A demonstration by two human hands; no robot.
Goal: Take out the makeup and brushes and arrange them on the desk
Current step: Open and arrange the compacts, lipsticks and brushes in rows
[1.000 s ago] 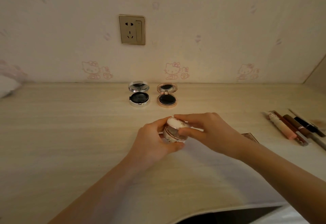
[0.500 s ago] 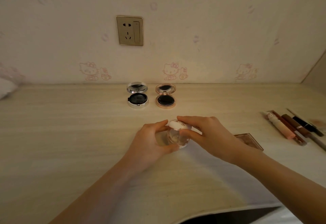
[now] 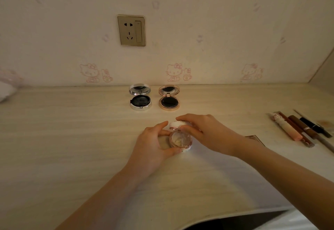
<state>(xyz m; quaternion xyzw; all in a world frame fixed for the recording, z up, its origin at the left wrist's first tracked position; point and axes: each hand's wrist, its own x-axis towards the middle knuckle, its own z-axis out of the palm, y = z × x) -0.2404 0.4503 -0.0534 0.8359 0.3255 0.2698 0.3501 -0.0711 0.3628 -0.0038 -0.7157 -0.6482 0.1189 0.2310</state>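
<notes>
between hands: compact, open. left hand grips base; right hand pinches raised lid.

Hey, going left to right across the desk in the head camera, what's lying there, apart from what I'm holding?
White bundle → silver compact → gold compact → palette → tubes and pencils.

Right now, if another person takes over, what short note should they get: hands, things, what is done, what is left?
Left hand grips the white compact at the middle of the desk; right hand pinches its lid, raised open.
Done: silver compact and gold compact stand open by the wall; pencils and tubes lie in a row at right.
Left: probably set this compact beside those two.
</notes>
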